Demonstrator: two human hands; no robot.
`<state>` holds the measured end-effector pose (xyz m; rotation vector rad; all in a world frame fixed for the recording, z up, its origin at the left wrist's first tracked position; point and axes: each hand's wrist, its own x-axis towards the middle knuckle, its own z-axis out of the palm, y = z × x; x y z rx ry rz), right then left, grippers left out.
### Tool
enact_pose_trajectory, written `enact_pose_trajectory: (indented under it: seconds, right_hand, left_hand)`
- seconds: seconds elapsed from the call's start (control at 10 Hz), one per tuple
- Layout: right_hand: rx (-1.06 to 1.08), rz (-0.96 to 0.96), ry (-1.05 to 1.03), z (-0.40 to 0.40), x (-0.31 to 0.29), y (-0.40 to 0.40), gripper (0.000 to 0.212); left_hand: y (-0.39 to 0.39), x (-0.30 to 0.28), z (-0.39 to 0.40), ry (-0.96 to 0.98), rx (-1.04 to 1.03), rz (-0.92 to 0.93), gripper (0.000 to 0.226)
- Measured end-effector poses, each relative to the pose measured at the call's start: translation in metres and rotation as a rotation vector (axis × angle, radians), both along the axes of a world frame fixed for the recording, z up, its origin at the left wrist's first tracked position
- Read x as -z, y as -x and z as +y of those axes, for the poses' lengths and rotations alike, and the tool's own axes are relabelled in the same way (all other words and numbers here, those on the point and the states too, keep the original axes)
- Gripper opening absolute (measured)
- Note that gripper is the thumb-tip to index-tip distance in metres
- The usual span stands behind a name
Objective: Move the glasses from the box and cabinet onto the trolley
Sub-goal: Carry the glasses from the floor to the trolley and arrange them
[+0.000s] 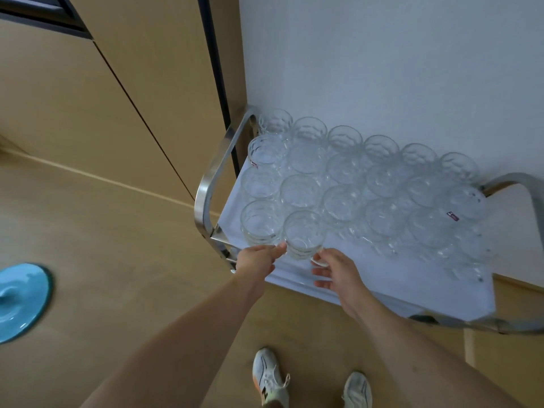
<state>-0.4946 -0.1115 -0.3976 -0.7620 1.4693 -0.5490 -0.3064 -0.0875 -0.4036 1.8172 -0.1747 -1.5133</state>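
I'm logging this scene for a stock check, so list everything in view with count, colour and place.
Clear faceted drinking glasses: about two dozen, exact count unclear, packed in rows on the trolley top.
Steel-framed trolley with white top: one, against the wall.
Pale wooden cabinet doors: beige, left.
Round blue disc: one, on the floor, far left.
White trainers: two, bottom.
Left hand: fingertips at the nearest glass.
Right hand: open, touching that glass.

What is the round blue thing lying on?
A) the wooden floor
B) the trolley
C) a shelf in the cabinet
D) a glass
A: the round blue thing lies flat on the wooden floor, left of the trolley, apart from the glasses.
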Motion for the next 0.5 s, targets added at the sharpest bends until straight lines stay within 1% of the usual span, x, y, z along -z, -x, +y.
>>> enact_pose_trajectory:
  seconds: [0.1, 0.2, 0.3, 0.4, 0.5]
  right_hand:
    - [0.022, 0.030, 0.036, 0.003, 0.003, -0.002, 0.023]
    - [0.037, 0.094, 0.078, 0.008, 0.004, -0.004, 0.023]
    - [0.031, 0.207, 0.092, 0.009, -0.002, -0.002, 0.030]
    - [0.012, 0.278, 0.099, 0.012, -0.013, 0.004, 0.036]
    - [0.000, 0.307, 0.154, 0.019, -0.026, 0.012, 0.038]
  left_hand:
    - [-0.003, 0.002, 0.002, 0.024, 0.009, 0.015, 0.049]
    - [-0.001, -0.003, 0.004, 0.015, 0.065, -0.061, 0.055]
    - [0.004, -0.010, 0.007, 0.007, 0.110, -0.141, 0.058]
    - [0.010, -0.025, 0.015, 0.025, 0.115, -0.178, 0.058]
    - [0.018, -0.039, 0.026, 0.057, 0.108, -0.243, 0.061]
